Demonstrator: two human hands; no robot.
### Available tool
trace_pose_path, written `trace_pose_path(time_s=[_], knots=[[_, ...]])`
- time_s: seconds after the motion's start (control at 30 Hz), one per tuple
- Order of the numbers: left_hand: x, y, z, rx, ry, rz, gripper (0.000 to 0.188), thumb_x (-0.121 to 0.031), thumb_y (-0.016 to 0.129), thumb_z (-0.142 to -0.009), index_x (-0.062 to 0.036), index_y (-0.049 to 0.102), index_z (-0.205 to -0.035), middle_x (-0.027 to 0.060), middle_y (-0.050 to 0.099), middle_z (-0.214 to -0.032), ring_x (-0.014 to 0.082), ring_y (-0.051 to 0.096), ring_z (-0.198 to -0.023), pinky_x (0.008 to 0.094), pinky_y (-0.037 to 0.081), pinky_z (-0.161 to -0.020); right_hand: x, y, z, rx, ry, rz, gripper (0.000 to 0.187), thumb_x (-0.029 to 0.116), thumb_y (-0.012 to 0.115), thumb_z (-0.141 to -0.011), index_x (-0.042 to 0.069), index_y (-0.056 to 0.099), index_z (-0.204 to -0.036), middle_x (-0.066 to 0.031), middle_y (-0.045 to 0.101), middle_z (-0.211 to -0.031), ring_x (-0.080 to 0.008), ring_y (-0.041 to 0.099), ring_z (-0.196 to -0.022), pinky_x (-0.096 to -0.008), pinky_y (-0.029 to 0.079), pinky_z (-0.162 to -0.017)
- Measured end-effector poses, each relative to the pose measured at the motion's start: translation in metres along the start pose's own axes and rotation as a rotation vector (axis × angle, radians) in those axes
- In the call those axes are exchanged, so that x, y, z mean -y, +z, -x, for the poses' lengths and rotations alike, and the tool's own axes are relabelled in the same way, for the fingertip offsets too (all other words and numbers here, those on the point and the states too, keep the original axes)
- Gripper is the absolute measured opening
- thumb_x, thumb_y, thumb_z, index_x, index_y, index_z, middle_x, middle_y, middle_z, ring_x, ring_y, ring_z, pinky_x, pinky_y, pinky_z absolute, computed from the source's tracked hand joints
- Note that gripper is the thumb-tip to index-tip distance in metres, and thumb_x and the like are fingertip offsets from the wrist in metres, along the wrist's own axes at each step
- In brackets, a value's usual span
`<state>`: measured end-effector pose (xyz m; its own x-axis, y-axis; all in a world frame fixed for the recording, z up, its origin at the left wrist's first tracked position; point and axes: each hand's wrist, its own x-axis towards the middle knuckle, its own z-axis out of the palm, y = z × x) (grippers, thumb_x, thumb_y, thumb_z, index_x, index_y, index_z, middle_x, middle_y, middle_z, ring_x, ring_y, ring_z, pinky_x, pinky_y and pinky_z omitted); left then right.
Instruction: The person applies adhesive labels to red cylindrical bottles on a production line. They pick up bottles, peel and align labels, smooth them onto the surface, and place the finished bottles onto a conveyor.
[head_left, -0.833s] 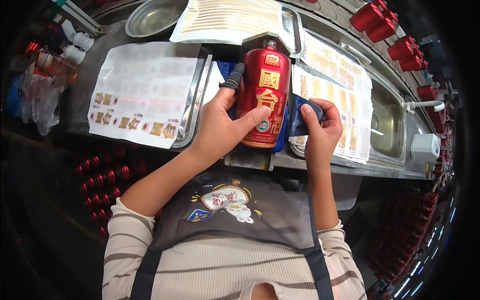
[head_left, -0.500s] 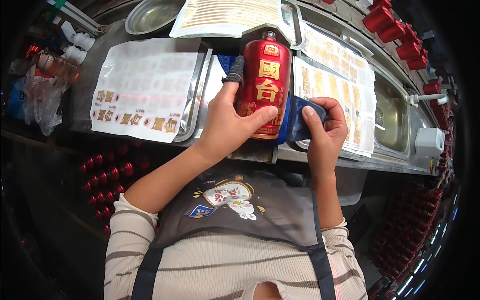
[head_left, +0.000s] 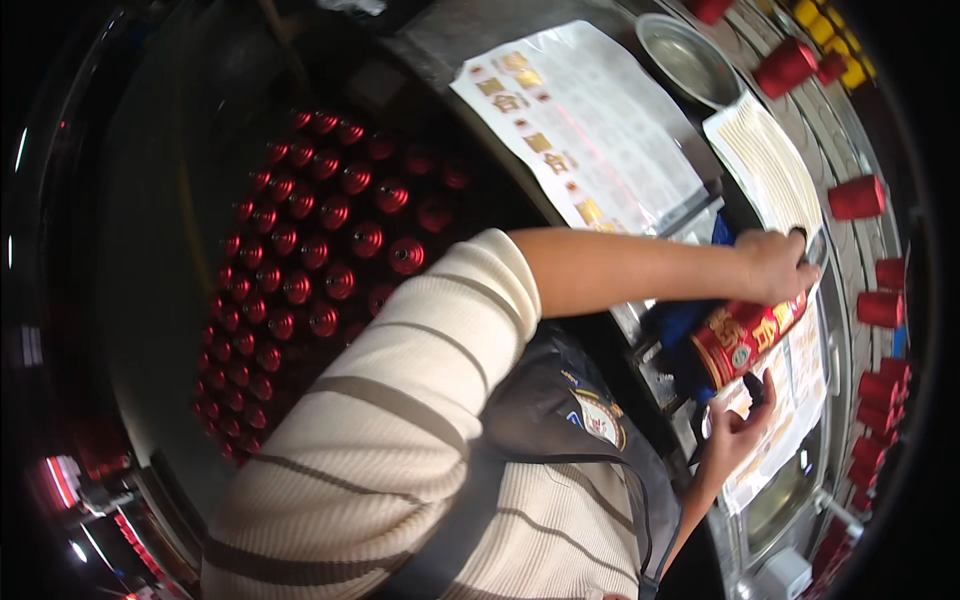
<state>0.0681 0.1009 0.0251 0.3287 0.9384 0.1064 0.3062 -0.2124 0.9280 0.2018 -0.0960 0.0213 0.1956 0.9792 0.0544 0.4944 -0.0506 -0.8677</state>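
Bottle (head_left: 745, 345), red with gold characters, lies at the worktop (head_left: 432, 45) beside printed sheets (head_left: 806, 372). The left hand (head_left: 772, 268) curls its fingers around the neck end. Near the base, the right hand (head_left: 738, 428) has bent, parted fingers; whether they grip the dark piece (head_left: 753, 388), I cannot tell.

The left hand (head_left: 772, 268) hides the neck of the red bottle (head_left: 738, 345); a dark item (head_left: 753, 387) at the right hand (head_left: 737, 428) is too blurred to identify. The lower edge crops the striped sweater (head_left: 545, 535).
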Motion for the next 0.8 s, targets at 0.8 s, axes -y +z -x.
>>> trace_pose_path(time_s=[0.8], knots=[[-0.08, -0.259, 0.464, -0.782, -0.319, -0.781, 0.017, -0.008, 0.075, -0.082, 0.0001, 0.061, -0.078, 0.0061, 0.054, -0.078, 0.0169, 0.054, -0.069, 0.032, 0.041, -0.062, 0.174, 0.175, -0.01, 0.951, -0.912, 0.042, 0.096, 0.001, 0.082, -0.066, 0.008, 0.038, -0.15, -0.0184, 0.051, -0.145, -0.0373, 0.052, -0.131, -0.0405, 0.046, -0.106]])
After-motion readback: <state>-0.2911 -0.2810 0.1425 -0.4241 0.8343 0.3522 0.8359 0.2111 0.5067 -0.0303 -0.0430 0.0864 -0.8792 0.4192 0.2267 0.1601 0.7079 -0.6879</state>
